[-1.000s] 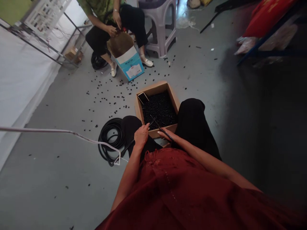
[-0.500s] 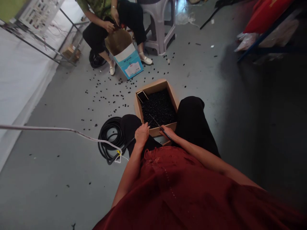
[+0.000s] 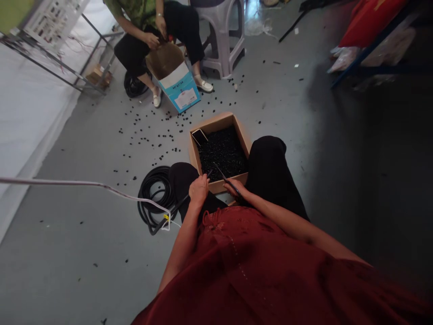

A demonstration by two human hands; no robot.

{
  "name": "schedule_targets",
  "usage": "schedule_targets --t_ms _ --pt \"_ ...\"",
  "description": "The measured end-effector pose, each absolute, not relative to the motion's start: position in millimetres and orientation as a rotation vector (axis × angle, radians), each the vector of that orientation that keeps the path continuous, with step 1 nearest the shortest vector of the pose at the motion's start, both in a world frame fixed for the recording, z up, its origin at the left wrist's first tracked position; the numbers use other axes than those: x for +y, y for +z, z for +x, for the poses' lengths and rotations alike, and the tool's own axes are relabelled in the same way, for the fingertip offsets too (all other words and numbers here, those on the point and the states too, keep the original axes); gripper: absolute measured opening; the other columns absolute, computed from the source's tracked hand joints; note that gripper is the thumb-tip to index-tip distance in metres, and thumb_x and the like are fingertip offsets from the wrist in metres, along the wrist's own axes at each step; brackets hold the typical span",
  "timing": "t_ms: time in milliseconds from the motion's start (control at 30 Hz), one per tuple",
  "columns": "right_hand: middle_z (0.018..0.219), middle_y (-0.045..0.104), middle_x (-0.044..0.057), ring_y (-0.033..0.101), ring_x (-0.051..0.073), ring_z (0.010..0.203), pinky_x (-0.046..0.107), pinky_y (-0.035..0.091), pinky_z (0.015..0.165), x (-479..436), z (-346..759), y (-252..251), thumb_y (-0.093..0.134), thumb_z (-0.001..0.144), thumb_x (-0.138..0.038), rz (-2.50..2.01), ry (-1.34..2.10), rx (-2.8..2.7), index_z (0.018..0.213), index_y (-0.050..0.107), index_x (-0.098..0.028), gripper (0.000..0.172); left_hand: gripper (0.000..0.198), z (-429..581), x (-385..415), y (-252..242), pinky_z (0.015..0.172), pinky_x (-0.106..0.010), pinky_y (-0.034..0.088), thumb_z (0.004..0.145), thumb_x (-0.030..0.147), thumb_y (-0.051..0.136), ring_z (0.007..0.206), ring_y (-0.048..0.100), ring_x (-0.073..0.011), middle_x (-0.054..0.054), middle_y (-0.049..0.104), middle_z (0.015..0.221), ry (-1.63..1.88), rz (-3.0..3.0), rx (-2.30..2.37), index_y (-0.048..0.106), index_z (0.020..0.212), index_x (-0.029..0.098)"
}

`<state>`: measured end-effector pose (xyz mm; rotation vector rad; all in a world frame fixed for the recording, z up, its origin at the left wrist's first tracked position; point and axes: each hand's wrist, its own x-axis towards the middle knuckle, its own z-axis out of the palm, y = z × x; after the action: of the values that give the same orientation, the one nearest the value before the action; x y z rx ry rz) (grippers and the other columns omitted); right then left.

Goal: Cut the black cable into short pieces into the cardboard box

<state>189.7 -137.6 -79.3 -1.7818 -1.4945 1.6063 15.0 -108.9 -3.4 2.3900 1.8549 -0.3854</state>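
Observation:
My left hand (image 3: 199, 189) is closed around a black rubber tube (image 3: 180, 204), whose short end sticks out past the fingers over the box's near edge. The rest of the tube runs back to a black coil (image 3: 145, 208) on the floor beside my left leg. In my right hand (image 3: 236, 188) is a pair of scissors (image 3: 221, 172), blades pointing away from me, close to the tube's end and apart from it. Below both hands, between my knees, stands an open cardboard box (image 3: 241, 134) holding many small black cut pieces (image 3: 225, 151).
A phone (image 3: 200, 136) lies in the box's far left corner. Small black pieces are scattered over the floor. Ahead, a seated person (image 3: 142, 27) works over a blue and white carton (image 3: 184, 92) by a plastic stool (image 3: 221, 40). A white cord (image 3: 101, 184) crosses from the left.
The scissors' tip has shifted slightly right, away from the tube's end. My hands otherwise keep nearly the same place, and the whole view has moved a little.

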Motion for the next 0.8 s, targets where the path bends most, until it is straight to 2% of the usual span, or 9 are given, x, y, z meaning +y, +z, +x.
schedule_targets --t_ms 67,133,333,467,533,667,800 --pt "0.066 0.066 0.001 0.056 0.012 0.047 0.021 0.041 0.046 -137.7 189.1 -79.5 0.041 0.091 -0.034 -1.755 1.687 -1.421 0.088 0.055 -0.019 0.02 0.037 14.5 -108.8 -3.8 0.069 -0.03 0.043 0.097 0.034 0.037 0.087 0.063 -0.022 -0.01 0.065 0.101 -0.352 2.391 1.856 0.051 0.127 0.019" --pt "0.064 0.066 0.0 0.056 0.012 0.046 0.02 0.042 0.044 -137.5 188.0 -80.3 0.04 0.093 -0.037 -1.72 1.744 -1.371 0.09 0.053 -0.019 0.023 0.037 13.8 -108.7 -4.5 0.07 -0.03 0.043 0.096 0.033 0.039 0.089 0.063 -0.0222 -0.01 0.065 0.102 -0.314 2.377 1.871 0.05 0.129 0.02" --pt "0.073 0.065 0.002 0.059 0.012 0.051 0.019 0.042 0.043 -135.2 185.3 -79.3 0.045 0.091 -0.05 -1.65 1.826 -1.321 0.103 0.054 -0.019 0.034 0.033 13.2 -108.4 -6.0 0.072 -0.03 0.044 0.096 0.032 0.039 0.091 0.063 -0.023 -0.01 0.065 0.105 -0.188 2.301 1.909 0.054 0.123 0.02" --pt "0.079 0.065 0.003 0.06 0.013 0.058 0.02 0.044 0.047 -133.6 184.1 -75.7 0.048 0.09 -0.048 -1.635 1.83 -1.328 0.107 0.054 -0.018 0.035 0.031 11.3 -102.3 -1.2 0.074 -0.029 0.043 0.095 0.033 0.04 0.094 0.063 -0.0225 -0.01 0.066 0.108 -0.087 2.173 1.92 0.057 0.119 0.022" --pt "0.081 0.065 0.002 0.061 0.013 0.062 0.02 0.046 0.05 -133.6 184.0 -73.7 0.046 0.091 -0.047 -1.602 1.841 -1.294 0.107 0.053 -0.019 0.033 0.03 8.1 -94.5 2.8 0.073 -0.029 0.042 0.094 0.034 0.041 0.093 0.063 -0.0221 -0.009 0.068 0.103 -0.019 2.053 1.914 0.06 0.115 0.023" --pt "0.083 0.065 0.001 0.062 0.013 0.068 0.022 0.049 0.058 -135.1 185.9 -70.0 0.048 0.09 -0.048 -1.474 1.821 -1.223 0.103 0.052 -0.021 0.03 0.022 0.9 -75.2 11.8 0.063 -0.024 0.039 0.091 0.031 0.046 0.073 0.058 -0.0162 -0.004 0.064 0.076 0.242 1.712 1.834 0.065 0.095 0.019" --pt "0.088 0.065 0.001 0.063 0.014 0.072 0.026 0.051 0.067 -136.8 189.8 -70.9 0.049 0.089 -0.048 -1.402 1.72 -1.233 0.106 0.051 -0.022 0.031 0.019 1.9 -69.7 18.6 0.044 -0.019 0.025 0.083 0.035 0.055 0.045 0.038 -0.006 0.004 0.048 0.061 0.57 1.147 1.623 0.058 0.08 0.016"
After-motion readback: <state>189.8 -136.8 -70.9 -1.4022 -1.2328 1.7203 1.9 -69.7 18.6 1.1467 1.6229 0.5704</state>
